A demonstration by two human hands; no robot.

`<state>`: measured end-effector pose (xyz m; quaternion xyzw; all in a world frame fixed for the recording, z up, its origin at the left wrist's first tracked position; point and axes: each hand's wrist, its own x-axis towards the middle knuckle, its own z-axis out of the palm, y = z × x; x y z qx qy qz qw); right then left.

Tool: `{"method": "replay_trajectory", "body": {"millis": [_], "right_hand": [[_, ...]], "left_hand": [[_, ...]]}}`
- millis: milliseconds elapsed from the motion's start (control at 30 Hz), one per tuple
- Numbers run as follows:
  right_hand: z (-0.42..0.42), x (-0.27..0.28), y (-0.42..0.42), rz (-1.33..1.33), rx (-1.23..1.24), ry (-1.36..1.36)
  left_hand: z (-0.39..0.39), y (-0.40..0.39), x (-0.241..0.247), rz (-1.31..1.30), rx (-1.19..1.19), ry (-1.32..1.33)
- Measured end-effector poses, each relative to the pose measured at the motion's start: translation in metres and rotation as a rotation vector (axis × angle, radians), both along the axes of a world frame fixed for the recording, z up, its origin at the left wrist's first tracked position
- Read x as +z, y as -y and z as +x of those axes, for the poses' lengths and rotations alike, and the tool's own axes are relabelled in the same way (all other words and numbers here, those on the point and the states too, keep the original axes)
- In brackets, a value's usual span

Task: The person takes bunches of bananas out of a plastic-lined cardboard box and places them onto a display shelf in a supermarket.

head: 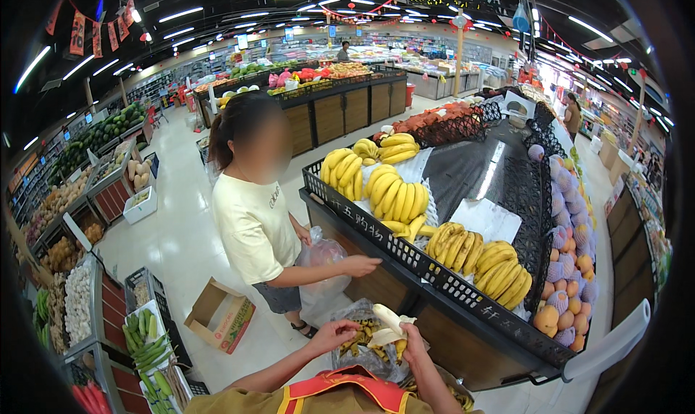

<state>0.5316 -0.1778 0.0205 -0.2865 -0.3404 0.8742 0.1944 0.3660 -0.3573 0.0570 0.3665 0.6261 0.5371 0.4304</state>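
My right hand (415, 342) is closed around the lower part of a half-peeled banana (386, 317). Its pale flesh points up and to the left, and strips of peel hang down around my fingers. To the left, my left hand (335, 335) hovers apart from the banana, fingers slightly curled, with nothing visible in it. Below both hands, a clear plastic bag (355, 309) holds spotted, browned bananas (362, 335). More dark-spotted bananas (459, 395) show low beside my right forearm.
A person in a pale T-shirt (252, 224) stands ahead on the left with a plastic bag (324, 259). The display stand (374, 240) on the right carries banana bunches (396, 194) and net-wrapped fruit (564, 197). An open cardboard box (220, 315) lies on the floor. A plastic-bag roll (611, 340) juts out right.
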Motion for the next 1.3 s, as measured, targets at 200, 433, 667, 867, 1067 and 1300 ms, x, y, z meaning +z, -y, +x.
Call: {"method": "replay_trajectory", "body": {"millis": [200, 433, 667, 867, 1067, 1300], "right_hand": [[0.011, 0.006, 0.003, 0.103, 0.122, -0.003], [0.023, 0.006, 0.006, 0.135, 0.21, -0.033], [0.025, 0.03, 0.006, 0.268, 0.253, -0.005], [0.044, 0.024, 0.0, 0.264, 0.32, 0.007], [0.049, 0.014, -0.006, 0.196, 0.199, -0.045], [0.068, 0.015, -0.011, 0.077, 0.104, -0.154]], "left_hand": [[0.013, -0.018, 0.033, 0.115, 0.045, 0.197], [0.03, -0.031, 0.049, 0.149, 0.036, 0.343], [0.032, -0.042, 0.034, 0.139, 0.056, 0.285], [0.045, -0.052, 0.032, 0.121, 0.032, 0.289], [0.047, -0.065, 0.027, 0.004, 0.054, 0.259], [0.059, -0.087, 0.03, 0.03, -0.029, 0.556]]}}
